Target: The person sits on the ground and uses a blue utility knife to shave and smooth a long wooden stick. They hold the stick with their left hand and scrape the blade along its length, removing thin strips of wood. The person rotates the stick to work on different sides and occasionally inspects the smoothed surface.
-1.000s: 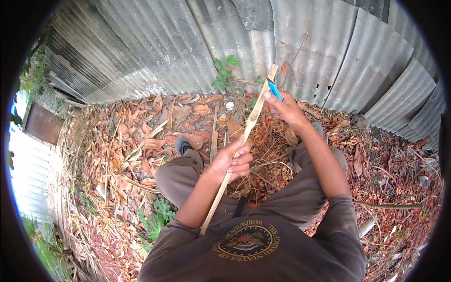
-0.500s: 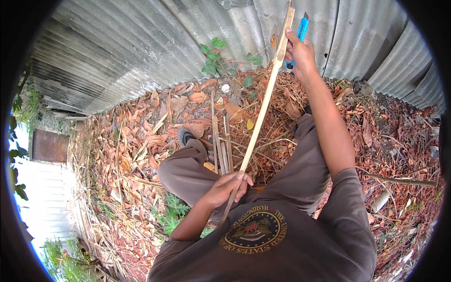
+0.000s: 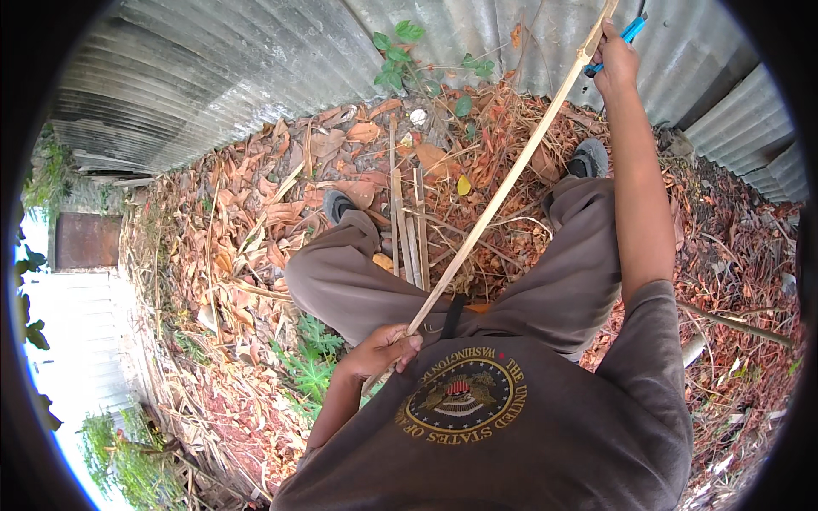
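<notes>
Above brown trousers [image 3: 349, 285], gripping pale strip [image 3: 505, 185] low in left hand [image 3: 383, 351], high in right hand [image 3: 617, 66] with blue cutter [image 3: 634, 29], upside-down gold lettering [image 3: 460, 436] on dark shirt [image 3: 571, 443]

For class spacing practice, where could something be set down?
Nowhere looks fully bare; leaf litter left of the left shoe, before the metal fence, looks roomiest. Crowded: between the legs, where loose strips lie and the held strip crosses.

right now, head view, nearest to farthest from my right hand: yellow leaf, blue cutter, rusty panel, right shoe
1. Blue cutter, in the right hand
2. Right shoe, lower in view
3. Yellow leaf, left of it
4. Rusty panel, far left
</notes>
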The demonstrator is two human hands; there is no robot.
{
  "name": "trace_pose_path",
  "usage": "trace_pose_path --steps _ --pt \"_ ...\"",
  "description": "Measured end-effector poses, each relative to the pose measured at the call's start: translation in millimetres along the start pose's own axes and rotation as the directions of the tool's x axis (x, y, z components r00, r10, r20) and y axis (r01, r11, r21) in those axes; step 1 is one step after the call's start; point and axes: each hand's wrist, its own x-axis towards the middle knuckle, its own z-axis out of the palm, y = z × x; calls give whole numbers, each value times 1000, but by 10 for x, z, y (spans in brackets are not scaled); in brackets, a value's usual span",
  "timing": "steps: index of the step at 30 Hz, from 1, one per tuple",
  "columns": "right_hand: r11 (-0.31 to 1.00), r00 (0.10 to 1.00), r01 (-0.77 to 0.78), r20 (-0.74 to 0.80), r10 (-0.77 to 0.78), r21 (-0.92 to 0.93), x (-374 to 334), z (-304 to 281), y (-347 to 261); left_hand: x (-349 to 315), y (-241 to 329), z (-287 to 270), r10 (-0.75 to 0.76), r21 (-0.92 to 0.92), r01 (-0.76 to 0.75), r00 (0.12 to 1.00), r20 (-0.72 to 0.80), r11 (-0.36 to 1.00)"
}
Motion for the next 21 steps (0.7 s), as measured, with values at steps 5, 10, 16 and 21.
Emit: trace_pose_path --steps 5,10,16,21 --pt "998 997 -43 70 39 53 109 -152 -1 123 34 -1 97 14 -96 991 -94 995" --pt "993 973 -120 197 117 4 -256 7 -124 314 202 -74 238 -233 -278 953 -185 932" --pt "977 950 -135 259 175 -167 -637 244 -88 589 695 -104 463 -404 -552 833 -301 730" --pt "930 898 -50 391 202 -365 -796 369 -24 708 1160 -87 650 -361 -821 571 -501 443"
